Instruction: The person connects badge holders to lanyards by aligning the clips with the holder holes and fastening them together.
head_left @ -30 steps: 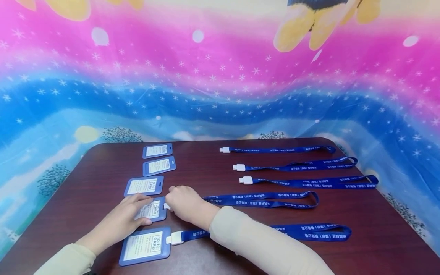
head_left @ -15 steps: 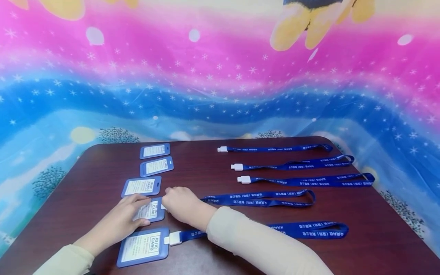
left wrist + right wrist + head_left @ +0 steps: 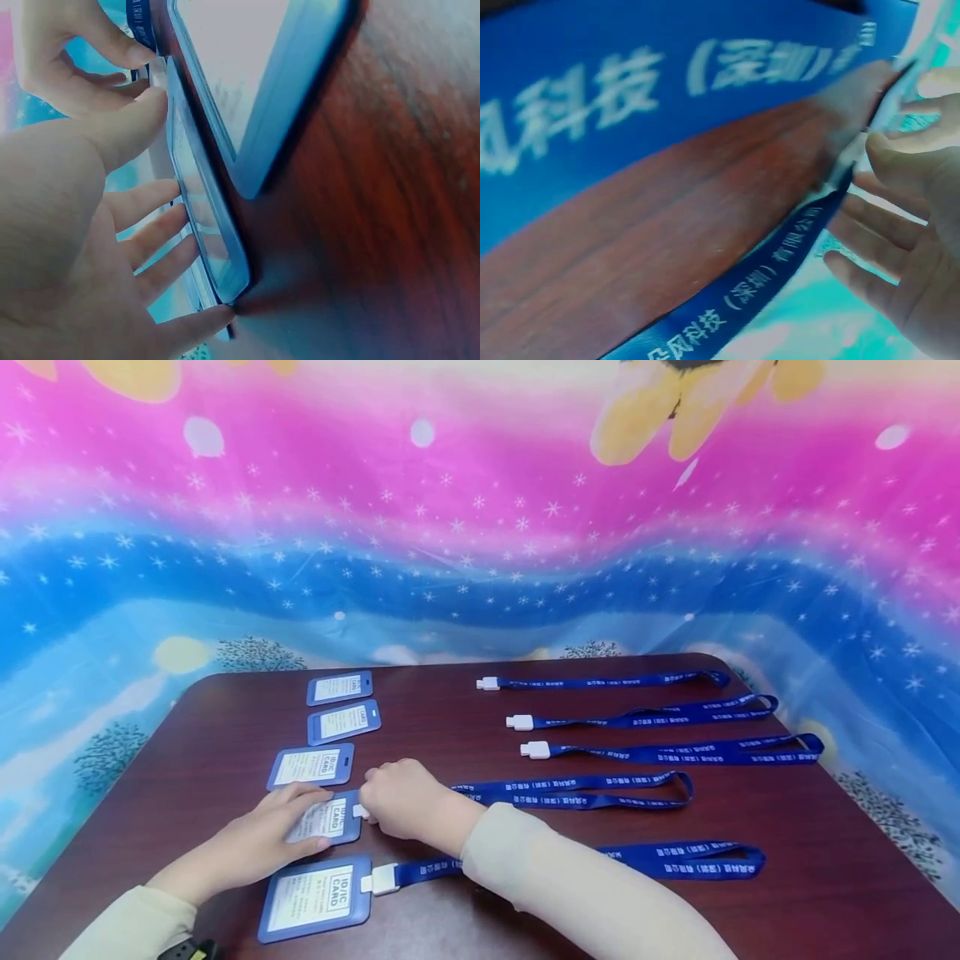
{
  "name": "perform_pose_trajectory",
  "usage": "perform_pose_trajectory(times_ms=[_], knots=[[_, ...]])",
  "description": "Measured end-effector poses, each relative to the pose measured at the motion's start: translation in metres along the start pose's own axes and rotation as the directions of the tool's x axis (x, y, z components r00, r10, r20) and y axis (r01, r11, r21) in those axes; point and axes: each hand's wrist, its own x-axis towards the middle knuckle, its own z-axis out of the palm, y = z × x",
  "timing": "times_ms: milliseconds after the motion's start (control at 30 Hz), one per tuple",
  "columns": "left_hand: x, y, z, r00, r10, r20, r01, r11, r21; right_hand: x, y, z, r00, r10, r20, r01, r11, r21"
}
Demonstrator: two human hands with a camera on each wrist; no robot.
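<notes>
On the table my left hand [image 3: 258, 831] holds a blue-framed ID card holder [image 3: 343, 818] flat, thumb at its near edge and fingers along the far one. In the left wrist view the fingers [image 3: 161, 244] are spread against its edge. At the holder's slotted end, my right hand [image 3: 405, 802] pinches the white clip [image 3: 360, 811] of a blue lanyard [image 3: 562, 795]. Most of that clip is hidden by the knuckles. The right wrist view shows the printed strap [image 3: 772, 277] running up to the thumb and fingers. Nearest me, another card holder [image 3: 315, 900] meets a lanyard's white clip [image 3: 385, 879].
Further back lie three card holders, the closest one [image 3: 311, 767] just beyond my left hand. Three lanyards with white clips, such as this one [image 3: 675, 750], are laid out at the right. A patterned cloth [image 3: 465, 527] hangs behind the dark wooden table [image 3: 435, 718].
Both hands stay at the same card holder and clip, with only a slight shift of the head view. A black band at the left wrist shows now.
</notes>
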Motion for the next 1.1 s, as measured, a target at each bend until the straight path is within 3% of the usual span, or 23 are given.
perform_pose_trajectory(times_ms=[267, 433, 767, 1100], knots=[[0.002, 0.002, 0.001, 0.989, 0.025, -0.149, 0.004, 0.982, 0.189, -0.008, 0.01, -0.019, 0.998, 0.052, -0.027, -0.05, 0.994, 0.094], [0.003, 0.006, -0.004, 0.976, 0.038, -0.215, 0.008, 0.978, 0.209, -0.014, 0.018, -0.03, 0.994, 0.107, -0.038, -0.102, 0.987, 0.125], [0.004, 0.012, -0.01, 0.968, 0.074, -0.241, -0.019, 0.975, 0.221, -0.03, 0.041, -0.031, 0.977, 0.203, -0.066, -0.188, 0.965, 0.183], [0.003, 0.015, -0.012, 0.963, 0.086, -0.254, -0.032, 0.978, 0.207, -0.058, 0.072, -0.024, 0.949, 0.309, -0.054, -0.281, 0.914, 0.292]])
